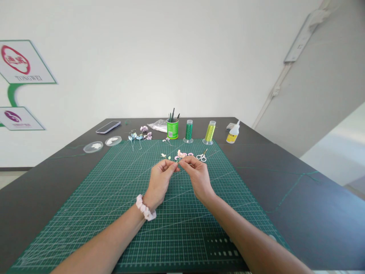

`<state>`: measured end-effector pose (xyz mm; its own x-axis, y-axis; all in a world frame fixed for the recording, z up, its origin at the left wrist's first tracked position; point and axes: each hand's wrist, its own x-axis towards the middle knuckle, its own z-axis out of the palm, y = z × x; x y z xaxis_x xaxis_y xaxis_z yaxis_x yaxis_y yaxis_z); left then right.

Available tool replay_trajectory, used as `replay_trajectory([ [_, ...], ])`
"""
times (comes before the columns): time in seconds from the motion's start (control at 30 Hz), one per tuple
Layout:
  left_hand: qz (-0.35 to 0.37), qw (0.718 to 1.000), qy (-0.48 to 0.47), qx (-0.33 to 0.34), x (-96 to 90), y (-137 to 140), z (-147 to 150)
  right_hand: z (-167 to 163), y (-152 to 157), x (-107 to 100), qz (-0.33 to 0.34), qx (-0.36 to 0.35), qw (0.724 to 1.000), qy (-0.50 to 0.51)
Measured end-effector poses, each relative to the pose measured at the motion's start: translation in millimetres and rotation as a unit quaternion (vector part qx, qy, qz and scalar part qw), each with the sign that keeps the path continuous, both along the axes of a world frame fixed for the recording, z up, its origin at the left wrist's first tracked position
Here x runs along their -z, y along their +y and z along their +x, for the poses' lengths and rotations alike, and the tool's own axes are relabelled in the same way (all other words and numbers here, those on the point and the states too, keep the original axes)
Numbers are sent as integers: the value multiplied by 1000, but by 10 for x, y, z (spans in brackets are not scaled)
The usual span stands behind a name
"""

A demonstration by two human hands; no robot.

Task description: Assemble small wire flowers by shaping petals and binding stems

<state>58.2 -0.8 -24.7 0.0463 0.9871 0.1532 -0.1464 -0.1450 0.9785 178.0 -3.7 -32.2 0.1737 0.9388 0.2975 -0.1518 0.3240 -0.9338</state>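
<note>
Over the green cutting mat (pixel 122 198), my left hand (pixel 161 179) and my right hand (pixel 198 177) meet fingertip to fingertip. Both pinch a thin green stem (pixel 177 161), which the fingers mostly hide. Small pink and purple artificial flowers (pixel 180 153) show just beyond the fingertips; whether any is joined to the stem I cannot tell. Small scissors (pixel 202 156) with white handles lie right of the flowers, near my right hand. A small pale blossom (pixel 163 155) and a little leaf (pixel 169 157) rest beyond my left hand. A white scrunchie circles my left wrist.
Behind the mat stand a green can (pixel 172 129) of tools, a dark green thread spool (pixel 189 131), a yellow-green spool (pixel 210 133) and a glue bottle (pixel 233 133). Leftward are blue flowers (pixel 138 137), shallow dishes (pixel 93 147) and a phone (pixel 108 127). Loose thread (pixel 291 190) trails at right.
</note>
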Motion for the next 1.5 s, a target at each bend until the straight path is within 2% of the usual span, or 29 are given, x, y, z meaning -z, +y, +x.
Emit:
replay_trajectory([
  [0.37, -3, 999, -23, 22, 8, -8, 10, -13, -22, -19, 16, -22, 1000, 6],
  [0.9, -90, 971, -165, 145, 5, 6, 7, -7, -24, -14, 1, -8, 1000, 14],
  [1.33, -107, 965, -179, 158, 15, 4, 2, -12, -35, -32, 2, -15, 999, 37],
  [1.5, -107, 966, -173, 160, 1, -20, 15, -18, -32, -22, -16, -18, 998, 61],
])
